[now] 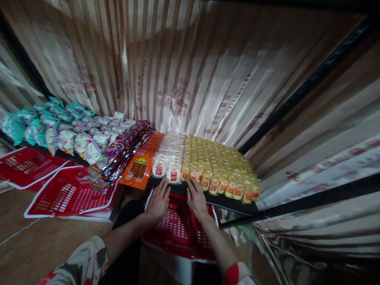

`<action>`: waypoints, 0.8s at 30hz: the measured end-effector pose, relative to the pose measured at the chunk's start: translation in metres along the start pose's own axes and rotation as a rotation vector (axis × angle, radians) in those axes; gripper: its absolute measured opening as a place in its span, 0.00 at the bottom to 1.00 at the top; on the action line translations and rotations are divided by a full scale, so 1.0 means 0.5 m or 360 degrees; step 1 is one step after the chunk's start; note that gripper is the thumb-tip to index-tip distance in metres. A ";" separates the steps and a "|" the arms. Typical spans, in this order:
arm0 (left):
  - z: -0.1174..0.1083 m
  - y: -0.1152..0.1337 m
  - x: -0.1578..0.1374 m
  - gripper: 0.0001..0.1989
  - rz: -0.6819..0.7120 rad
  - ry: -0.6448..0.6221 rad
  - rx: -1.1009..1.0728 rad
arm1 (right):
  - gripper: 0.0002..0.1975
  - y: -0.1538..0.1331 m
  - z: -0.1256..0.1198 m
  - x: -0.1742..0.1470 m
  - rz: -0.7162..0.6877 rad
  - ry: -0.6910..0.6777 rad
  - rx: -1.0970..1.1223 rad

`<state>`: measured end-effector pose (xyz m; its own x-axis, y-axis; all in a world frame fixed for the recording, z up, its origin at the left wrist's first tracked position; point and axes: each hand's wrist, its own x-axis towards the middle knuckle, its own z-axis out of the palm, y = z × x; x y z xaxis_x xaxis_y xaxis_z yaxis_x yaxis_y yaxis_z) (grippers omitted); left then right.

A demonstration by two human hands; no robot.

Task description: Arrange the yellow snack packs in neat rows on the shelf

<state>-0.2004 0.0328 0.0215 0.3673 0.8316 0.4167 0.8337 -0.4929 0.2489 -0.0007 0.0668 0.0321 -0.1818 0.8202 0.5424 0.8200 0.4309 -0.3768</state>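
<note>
My left hand (159,200) rests at the front edge of a black shelf (231,204), fingers stretched toward the white round wrapped snacks (174,174), which stand in two rows. At the front of the yellow wrapped snacks (219,162) is my right hand (196,198), its fingers extended close to the nearest packs. Neither hand visibly holds anything; whether the fingertips touch the packs is hard to tell. To the left of the white rows lies an orange snack bag (139,168).
Dark red and purple packets (127,142), white snack bags (81,143) and green bags (37,128) fill the shelf's left side. Red printed sheets (74,190) hang along the front. Behind the shelf is a pleated curtain (178,79), with a dark metal bar (297,95) slanting at the right.
</note>
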 end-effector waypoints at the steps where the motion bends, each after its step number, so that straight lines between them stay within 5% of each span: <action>1: 0.000 -0.011 0.000 0.21 -0.0004 -0.0002 -0.0007 | 0.22 -0.002 0.005 0.003 0.0021 0.0017 -0.0011; 13: 0.021 -0.055 0.020 0.26 0.0033 -0.0105 -0.0061 | 0.22 -0.104 0.088 0.023 0.0054 -0.0018 0.0112; 24: -0.001 -0.062 0.044 0.29 -0.0043 -0.0172 -0.0154 | 0.23 -0.125 0.128 0.032 0.0161 0.0078 0.0034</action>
<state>-0.2187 0.0662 0.0235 0.3920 0.8650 0.3134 0.8020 -0.4882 0.3443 -0.0897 0.0771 0.0161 -0.0718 0.8409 0.5365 0.8208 0.3553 -0.4472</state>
